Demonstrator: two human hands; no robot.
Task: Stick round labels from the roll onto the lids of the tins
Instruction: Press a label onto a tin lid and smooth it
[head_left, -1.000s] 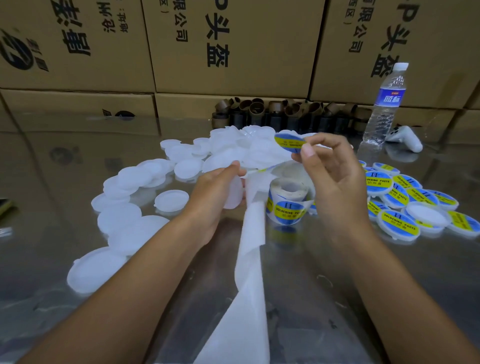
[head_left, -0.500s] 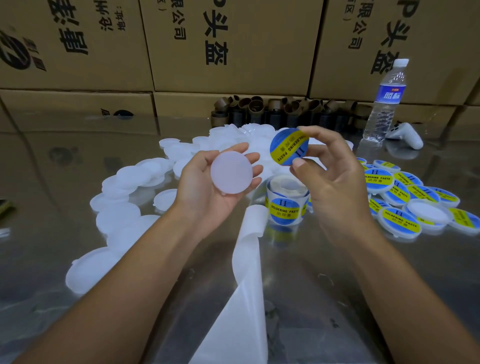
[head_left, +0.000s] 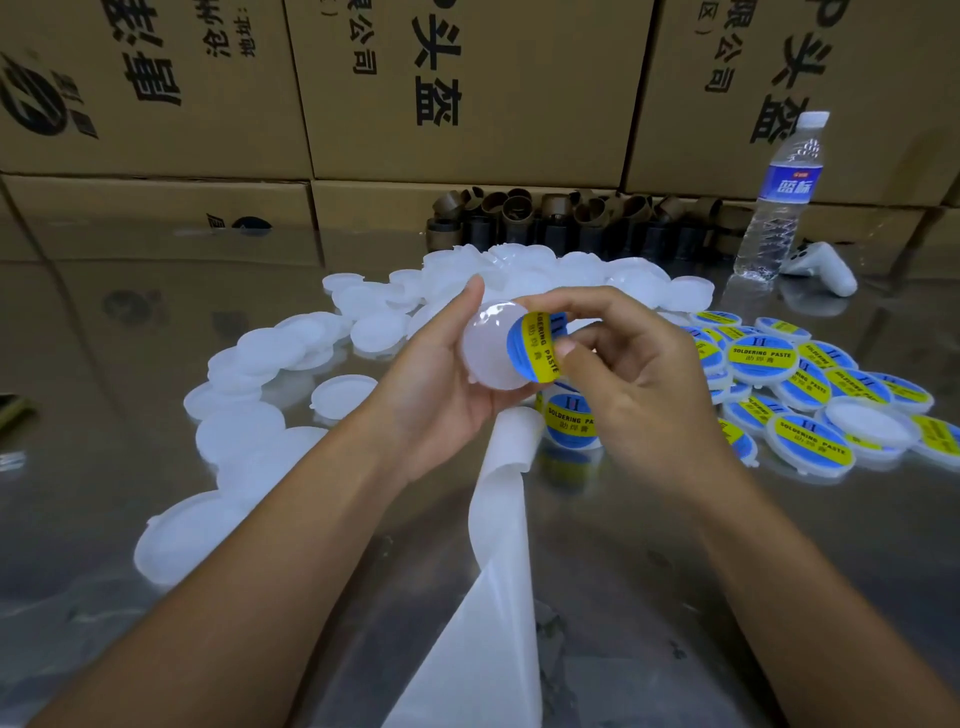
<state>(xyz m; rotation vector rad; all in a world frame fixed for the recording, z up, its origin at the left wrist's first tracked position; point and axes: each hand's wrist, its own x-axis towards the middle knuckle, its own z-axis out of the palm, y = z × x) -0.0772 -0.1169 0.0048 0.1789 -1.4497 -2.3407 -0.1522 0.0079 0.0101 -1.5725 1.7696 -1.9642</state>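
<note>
Head view: my left hand (head_left: 436, 395) cups a blank lid (head_left: 485, 353) between my hands, while my right hand (head_left: 639, 384) pinches the label (head_left: 535, 349) tilted over its right edge; landing crooked, it could stick off-centre or crease.

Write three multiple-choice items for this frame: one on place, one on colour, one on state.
1. The labelled lids lie where from the label roll? A) right B) left C) on top
2. The label in the right hand is: A) red and white B) blue and yellow C) green
3. The left hand is: A) open and empty B) a bare fist C) gripping a plain lid
1A, the printed pile sits right of the roll; 2B, a yellow band crosses blue; 3C, it clasps the lid's rim.
</note>
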